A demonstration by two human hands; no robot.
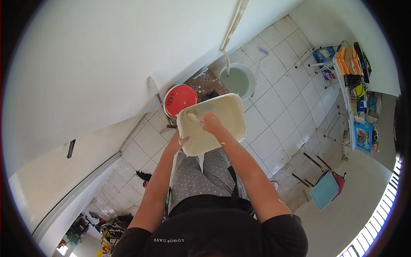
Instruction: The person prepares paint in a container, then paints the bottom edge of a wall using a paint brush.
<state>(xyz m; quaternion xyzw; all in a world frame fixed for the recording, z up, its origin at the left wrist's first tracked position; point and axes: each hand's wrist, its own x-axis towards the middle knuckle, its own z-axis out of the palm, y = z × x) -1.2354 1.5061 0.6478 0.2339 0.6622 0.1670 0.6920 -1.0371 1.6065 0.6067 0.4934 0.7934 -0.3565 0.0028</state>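
A cream plastic basin (233,110), its inner walls coated with pale residue, is tilted in front of my body above my thighs. My left hand (177,142) is closed on its near left edge, with the thumb over the rim. My right hand (211,123) reaches inside, its fingers wrapped round a small cream-coloured tool (192,117). The tool's end lies by the basin's left inner wall; its exact kind is hard to make out. White smears show on my fingers and forearms.
Beyond the basin stand a red-lidded tub (182,99) and a white bucket (248,81) of cloudy liquid. A long-handled paint roller (153,85) leans against the wall (107,51). To the right are a cluttered table (352,113) and a tipped turquoise chair (325,190) on the tiled floor.
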